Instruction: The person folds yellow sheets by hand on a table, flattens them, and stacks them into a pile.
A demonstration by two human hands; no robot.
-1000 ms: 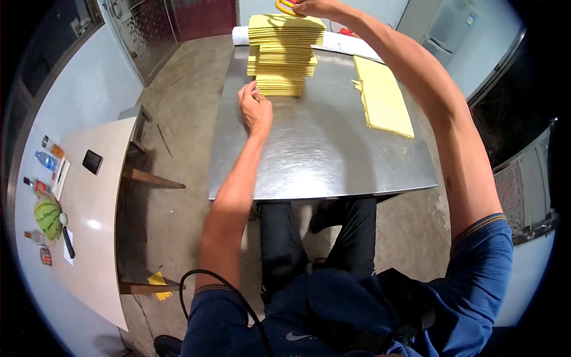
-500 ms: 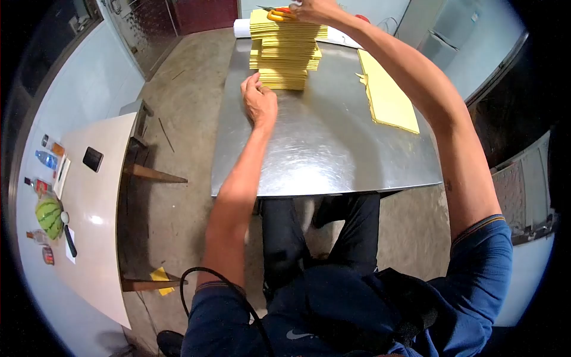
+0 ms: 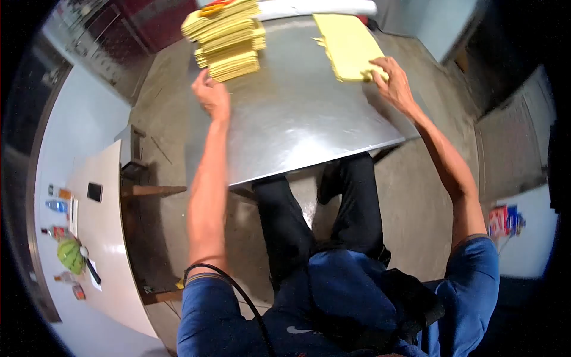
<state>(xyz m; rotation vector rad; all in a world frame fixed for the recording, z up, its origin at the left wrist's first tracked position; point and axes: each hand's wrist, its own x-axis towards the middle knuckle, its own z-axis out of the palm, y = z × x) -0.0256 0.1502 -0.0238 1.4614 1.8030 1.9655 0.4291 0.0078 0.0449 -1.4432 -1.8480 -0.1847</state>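
Note:
A tall, uneven stack of folded yellow sheets (image 3: 233,44) stands at the far left of the metal table. Orange-handled scissors (image 3: 215,7) lie on top of it, partly cut off by the frame's edge. My left hand (image 3: 212,97) is at the stack's lower left corner, fingers loosely curled, with nothing visible in them. On the right side of the table lies a flat yellow sheet or thin pile (image 3: 348,44) with a ragged left edge. My right hand (image 3: 394,88) is at its near right corner, thumb and forefinger apart over the yellow material.
The metal table (image 3: 297,119) spans the front, with a white roll (image 3: 321,8) along its far edge. A pale side table (image 3: 110,238) at left holds a phone (image 3: 94,191), a watermelon (image 3: 71,256), a dark-handled knife (image 3: 93,271) and several bottles.
My right hand has left the scissors on the stack and come to the flat yellow sheet. My left hand stays beside the stack. The camera view has turned to the right.

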